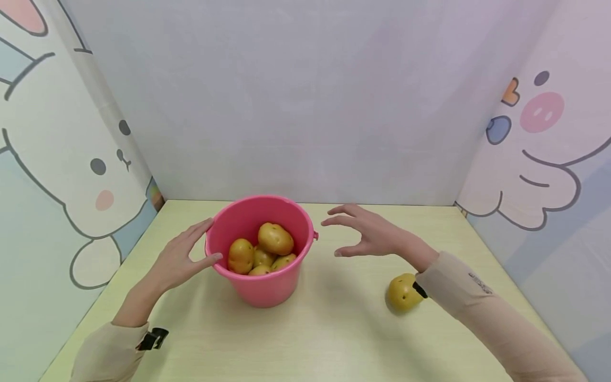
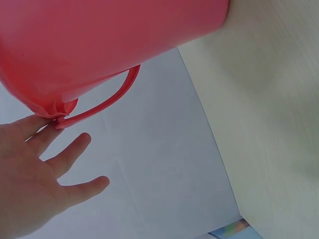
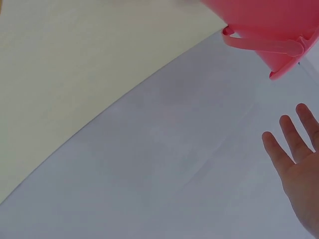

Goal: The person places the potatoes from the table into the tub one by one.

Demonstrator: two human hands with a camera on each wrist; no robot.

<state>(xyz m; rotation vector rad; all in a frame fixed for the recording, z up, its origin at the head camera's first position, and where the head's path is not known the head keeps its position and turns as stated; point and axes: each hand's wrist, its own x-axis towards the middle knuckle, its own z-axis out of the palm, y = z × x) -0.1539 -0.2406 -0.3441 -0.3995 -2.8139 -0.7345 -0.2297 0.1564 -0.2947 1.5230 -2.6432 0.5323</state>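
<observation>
A pink bucket (image 1: 260, 289) stands on the table with several yellow potatoes (image 1: 275, 239) inside. My left hand (image 1: 179, 258) is at the bucket's left rim, thumb and fingers spread. In the left wrist view some fingertips of that hand (image 2: 35, 172) touch the rim near the handle's joint, and the pink handle (image 2: 107, 102) hangs down along the side. To the right of the bucket, my right hand (image 1: 367, 232) hovers with fingers spread and apart from it. The right wrist view shows a gap between this hand (image 3: 299, 169) and the bucket (image 3: 279, 17).
One more potato (image 1: 403, 293) lies on the table beneath my right forearm, partly covered by the sleeve. A pale wall (image 1: 305, 106) closes off the back of the light wooden table (image 1: 305, 345). Panels with cartoon animals stand at left and right.
</observation>
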